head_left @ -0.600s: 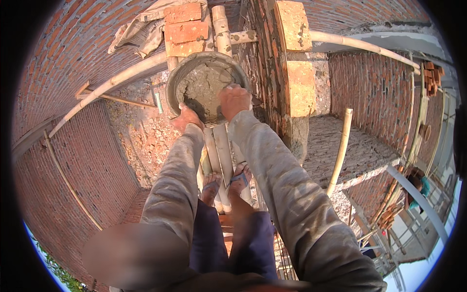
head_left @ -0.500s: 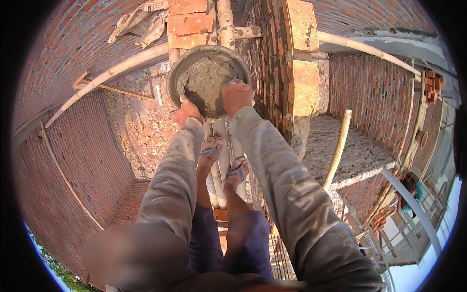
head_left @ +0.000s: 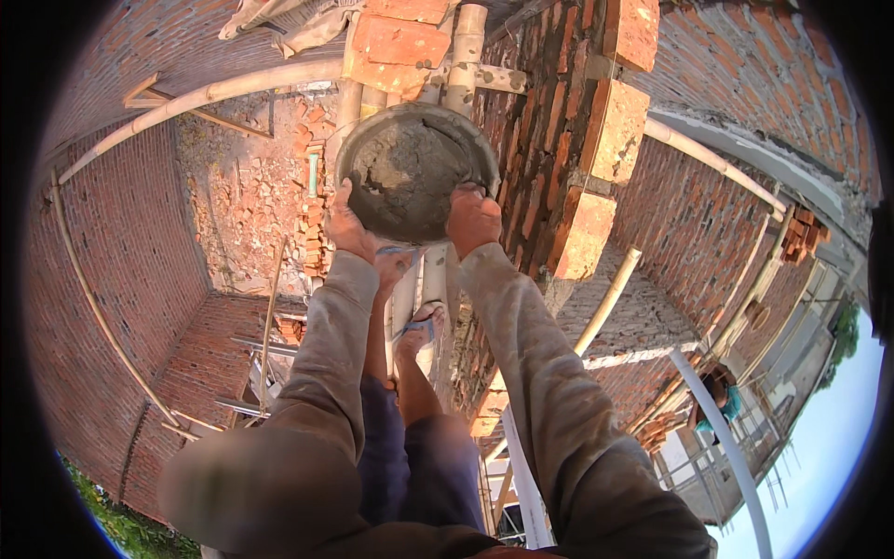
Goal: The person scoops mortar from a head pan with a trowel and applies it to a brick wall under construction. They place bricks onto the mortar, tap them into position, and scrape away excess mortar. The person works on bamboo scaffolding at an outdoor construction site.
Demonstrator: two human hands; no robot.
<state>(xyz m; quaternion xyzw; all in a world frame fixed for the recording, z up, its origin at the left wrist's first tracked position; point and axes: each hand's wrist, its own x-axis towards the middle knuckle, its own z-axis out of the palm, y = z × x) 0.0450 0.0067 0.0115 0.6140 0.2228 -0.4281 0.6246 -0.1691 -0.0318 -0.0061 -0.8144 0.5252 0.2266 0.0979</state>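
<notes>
A round grey mortar basin [head_left: 346, 149] sits on the bamboo scaffold in front of me, beside the brick wall on the right. Wet grey mortar [head_left: 400, 177] fills much of it, lumpy at the left and smoother at the right. My left hand [head_left: 348, 226] grips the near left rim, thumb up along the edge. At the near right rim my right hand [head_left: 474, 220] is closed, its knuckles up against the mortar; its fingertips are hidden. Between my arms my sandalled feet [head_left: 421, 326] stand on the bamboo poles.
The brick wall [head_left: 545, 130] rises close on the right, with orange bricks [head_left: 618, 130] along its top. Loose bricks [head_left: 396, 51] lie just beyond the basin. A bamboo pole [head_left: 610, 298] slants up at the right. Brick rubble [head_left: 261, 186] covers the ground far below at left.
The view has turned, so the wall now slants and the basin appears slightly farther right. The mortar's surface looks smoother at the right. Both hands stay at the near rim.
</notes>
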